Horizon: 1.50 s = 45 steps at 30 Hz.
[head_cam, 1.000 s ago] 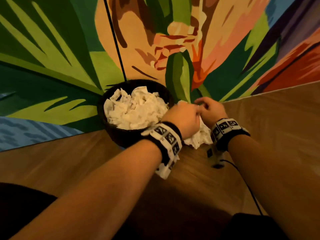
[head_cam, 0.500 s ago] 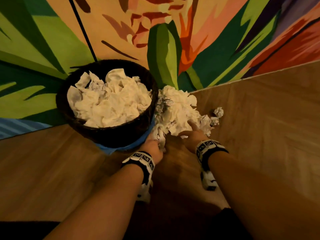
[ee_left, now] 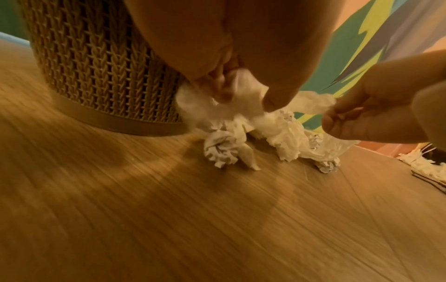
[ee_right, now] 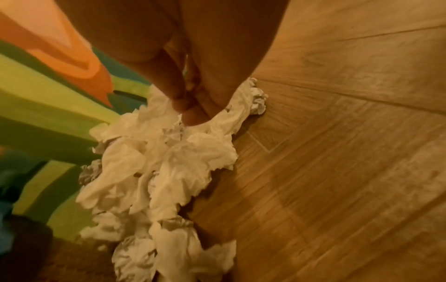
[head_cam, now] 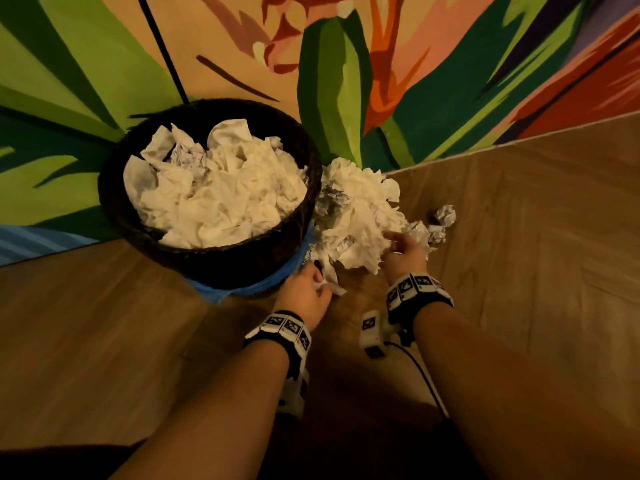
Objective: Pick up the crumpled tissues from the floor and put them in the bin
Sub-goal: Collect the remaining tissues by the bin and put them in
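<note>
A dark woven bin (head_cam: 239, 268) stands by the painted wall, heaped with white tissues (head_cam: 214, 188). A pile of crumpled tissues (head_cam: 356, 216) lies on the wooden floor against the bin's right side. My left hand (head_cam: 306, 289) is at the pile's near left edge by the bin's base, and its fingers pinch tissue (ee_left: 231, 91) there. My right hand (head_cam: 401, 251) pinches tissue (ee_right: 193, 118) at the pile's near right edge. A small tissue ball (head_cam: 445, 214) lies apart to the right.
A blue bag liner (head_cam: 242, 289) hangs round the bin's lower part. The mural wall (head_cam: 381, 81) rises right behind bin and pile. Wooden floor (head_cam: 536, 237) spreads to the right and towards me. A black cable (head_cam: 429, 379) runs from my right wrist.
Both hands have drawn back from over the pile to its near edge and taken hold of tissue there. The view has tilted down, so the bin and pile sit nearer the middle.
</note>
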Each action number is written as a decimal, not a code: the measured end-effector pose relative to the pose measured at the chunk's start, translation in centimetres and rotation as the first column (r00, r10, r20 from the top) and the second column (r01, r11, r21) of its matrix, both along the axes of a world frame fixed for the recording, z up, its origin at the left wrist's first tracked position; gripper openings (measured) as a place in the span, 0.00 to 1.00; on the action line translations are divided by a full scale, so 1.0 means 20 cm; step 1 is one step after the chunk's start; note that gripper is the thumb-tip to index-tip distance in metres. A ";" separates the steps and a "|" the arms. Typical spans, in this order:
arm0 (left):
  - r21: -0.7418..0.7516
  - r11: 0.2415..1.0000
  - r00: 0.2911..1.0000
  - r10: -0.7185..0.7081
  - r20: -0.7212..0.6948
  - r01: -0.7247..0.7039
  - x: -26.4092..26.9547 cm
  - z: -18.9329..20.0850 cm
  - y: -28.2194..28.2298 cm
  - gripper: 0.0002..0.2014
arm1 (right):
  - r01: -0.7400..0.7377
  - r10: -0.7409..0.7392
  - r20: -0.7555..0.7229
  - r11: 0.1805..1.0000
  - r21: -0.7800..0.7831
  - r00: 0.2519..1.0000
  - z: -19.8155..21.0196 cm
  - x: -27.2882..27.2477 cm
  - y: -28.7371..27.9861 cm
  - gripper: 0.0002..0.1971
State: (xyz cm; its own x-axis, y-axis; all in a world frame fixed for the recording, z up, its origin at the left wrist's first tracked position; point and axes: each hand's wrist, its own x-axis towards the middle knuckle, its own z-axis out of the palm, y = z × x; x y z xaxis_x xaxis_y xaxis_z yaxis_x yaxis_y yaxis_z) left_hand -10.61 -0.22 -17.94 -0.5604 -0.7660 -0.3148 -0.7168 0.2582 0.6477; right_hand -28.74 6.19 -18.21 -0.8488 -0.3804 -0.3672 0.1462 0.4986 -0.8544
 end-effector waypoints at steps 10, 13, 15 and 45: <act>0.067 0.996 0.989 -0.068 0.131 0.060 0.04 -0.06 0.07 0.16 | 0.054 -0.045 -0.067 0.988 0.144 0.997 -0.01 -0.05 0.10 0.06; 0.083 0.990 0.980 -0.130 0.152 0.118 0.05 -0.10 0.08 0.22 | 0.082 -0.064 -0.113 0.983 0.162 0.992 -0.05 -0.05 0.12 0.14; 0.076 0.975 0.966 -0.218 0.138 0.209 0.04 -0.11 0.09 0.29 | -0.052 0.099 -0.199 0.972 0.229 0.975 -0.06 -0.03 0.12 0.18; -0.095 0.990 0.991 -0.110 -0.082 0.102 -0.07 0.15 0.04 0.17 | -0.139 0.154 -0.134 0.984 0.115 0.979 0.27 -0.01 0.01 0.17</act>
